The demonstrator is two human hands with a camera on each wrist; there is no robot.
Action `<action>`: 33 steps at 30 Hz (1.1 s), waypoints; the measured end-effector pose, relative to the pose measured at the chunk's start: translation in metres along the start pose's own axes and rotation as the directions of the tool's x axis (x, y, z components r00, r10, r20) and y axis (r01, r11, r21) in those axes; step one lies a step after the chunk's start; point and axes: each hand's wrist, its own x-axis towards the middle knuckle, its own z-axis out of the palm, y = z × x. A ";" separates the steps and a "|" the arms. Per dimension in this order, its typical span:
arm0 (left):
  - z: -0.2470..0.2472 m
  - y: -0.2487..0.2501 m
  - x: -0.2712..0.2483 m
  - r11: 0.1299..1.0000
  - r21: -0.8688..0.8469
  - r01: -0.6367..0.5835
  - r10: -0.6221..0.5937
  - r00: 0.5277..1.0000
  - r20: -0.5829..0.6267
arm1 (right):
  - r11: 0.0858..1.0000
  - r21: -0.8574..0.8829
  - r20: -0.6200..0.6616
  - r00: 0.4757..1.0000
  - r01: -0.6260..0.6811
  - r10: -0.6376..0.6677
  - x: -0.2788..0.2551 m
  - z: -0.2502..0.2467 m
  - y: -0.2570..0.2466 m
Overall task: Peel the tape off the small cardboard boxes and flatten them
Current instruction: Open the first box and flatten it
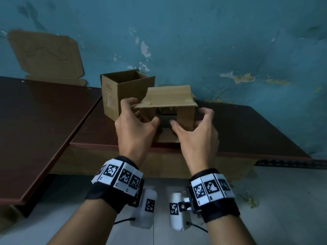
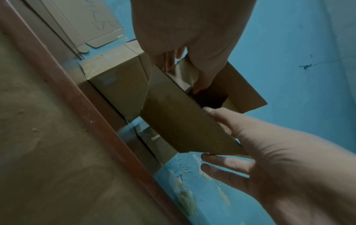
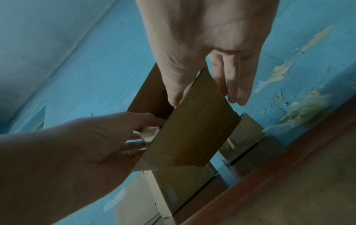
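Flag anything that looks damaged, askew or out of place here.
The blue wall behind the table is damaged: paint has flaked off in pale and yellowish patches. The box held by both hands is tilted and half-opened, which fits the task. Nothing is spilled.

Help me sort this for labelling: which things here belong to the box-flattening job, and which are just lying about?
Belongs to the job:
- brown cardboard box with open flaps, held between the left hand and right hand
- open-topped brown cardboard box behind it
- flattened brown cardboard sheet against the wall

Just there:
- dark reddish-brown table
- peeling blue wall
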 end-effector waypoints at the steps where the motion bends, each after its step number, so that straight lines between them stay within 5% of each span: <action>1: 0.000 0.000 0.000 1.000 0.001 0.000 0.000 1.000 0.012 | 0.999 -0.042 0.000 1.000 0.030 -0.030 0.000 0.001 0.002; 6: -0.001 0.002 -0.002 0.998 0.056 0.002 -0.008 0.994 0.108 | 0.990 -0.099 0.017 0.995 0.099 -0.097 0.002 0.002 0.007; 13: -0.003 -0.007 0.004 0.994 0.082 -0.067 0.050 0.980 0.192 | 0.999 0.016 0.047 0.998 0.033 -0.034 0.014 -0.011 0.011; 19: -0.010 -0.004 0.010 0.994 0.056 -0.094 0.090 0.994 0.064 | 0.970 0.241 0.060 0.998 -0.016 0.002 0.023 -0.009 0.024; 29: -0.007 0.000 0.007 0.996 -0.011 -0.083 0.083 0.974 0.211 | 0.966 0.188 -0.067 0.983 0.178 -0.168 0.013 -0.004 0.013; 33: -0.009 0.001 0.007 0.995 0.006 -0.098 0.095 0.975 0.202 | 0.929 0.344 -0.028 0.990 0.139 -0.138 0.012 -0.009 0.006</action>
